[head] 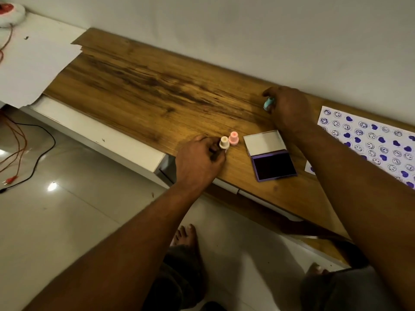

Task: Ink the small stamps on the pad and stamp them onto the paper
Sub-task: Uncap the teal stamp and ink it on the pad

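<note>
A cream stamp (224, 142) stands on the wooden tabletop (143, 86), and my left hand (197, 158) pinches it at its base. A pink stamp (233, 138) stands right beside it, untouched. My right hand (289, 106) reaches to the far side of the table near the wall and grips a light blue stamp (268, 103). The purple ink pad (274, 166) lies open between my arms, its white-lined lid (263, 142) folded back. At the right lies the white paper (372, 140), covered with several purple smiley and heart prints.
A white sheet (33, 63) covers the table's left end, with a white and red object (9, 13) at the far corner. Red and black cables (22, 142) trail over the glossy tiled floor. My bare feet (186, 239) show below the table's front edge.
</note>
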The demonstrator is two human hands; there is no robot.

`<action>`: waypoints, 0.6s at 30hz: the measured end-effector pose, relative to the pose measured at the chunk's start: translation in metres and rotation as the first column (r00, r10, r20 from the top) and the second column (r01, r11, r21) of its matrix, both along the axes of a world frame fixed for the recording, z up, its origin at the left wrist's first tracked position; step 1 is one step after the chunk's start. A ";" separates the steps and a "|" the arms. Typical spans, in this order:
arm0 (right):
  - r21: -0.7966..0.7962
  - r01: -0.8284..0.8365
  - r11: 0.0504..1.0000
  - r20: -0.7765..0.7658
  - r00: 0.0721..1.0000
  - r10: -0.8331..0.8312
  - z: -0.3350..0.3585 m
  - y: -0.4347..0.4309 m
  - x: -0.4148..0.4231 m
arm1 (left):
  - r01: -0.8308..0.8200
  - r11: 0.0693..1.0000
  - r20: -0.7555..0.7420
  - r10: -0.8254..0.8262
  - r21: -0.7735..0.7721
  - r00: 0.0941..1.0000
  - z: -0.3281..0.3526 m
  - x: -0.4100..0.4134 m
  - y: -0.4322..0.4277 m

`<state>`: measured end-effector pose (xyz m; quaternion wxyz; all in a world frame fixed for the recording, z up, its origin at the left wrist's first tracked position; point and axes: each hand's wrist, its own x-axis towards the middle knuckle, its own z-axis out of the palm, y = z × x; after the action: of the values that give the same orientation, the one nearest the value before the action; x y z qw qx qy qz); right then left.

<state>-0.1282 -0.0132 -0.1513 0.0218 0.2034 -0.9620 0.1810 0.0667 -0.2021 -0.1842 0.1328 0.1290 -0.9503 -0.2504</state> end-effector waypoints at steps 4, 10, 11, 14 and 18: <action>-0.148 0.065 0.987 0.002 0.998 -0.065 0.017 0.012 0.007 | 0.002 1.000 0.017 -0.002 0.008 1.000 0.005 0.003 -0.002; -0.355 0.103 0.929 0.081 0.994 -0.080 0.065 0.041 0.057 | 0.048 0.990 -0.208 -0.019 0.134 0.978 0.038 0.010 0.005; -0.410 0.124 0.903 0.160 0.985 -0.062 0.071 0.045 0.071 | 0.097 0.984 -0.248 -0.058 0.147 0.967 0.046 0.011 0.011; -0.498 0.133 0.857 0.346 0.937 0.055 0.082 0.059 0.117 | 0.243 0.954 -0.259 -0.194 0.172 0.946 0.063 0.016 0.036; -0.438 0.054 0.897 0.282 0.956 0.080 0.078 0.087 0.169 | 0.398 0.907 -0.218 -0.364 0.139 0.906 0.070 0.027 0.070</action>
<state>0.0407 0.0742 -0.0734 -0.0767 0.1706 -0.8869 0.4225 0.0934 -0.1326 -0.1145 0.1575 -0.0722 -0.9137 -0.3676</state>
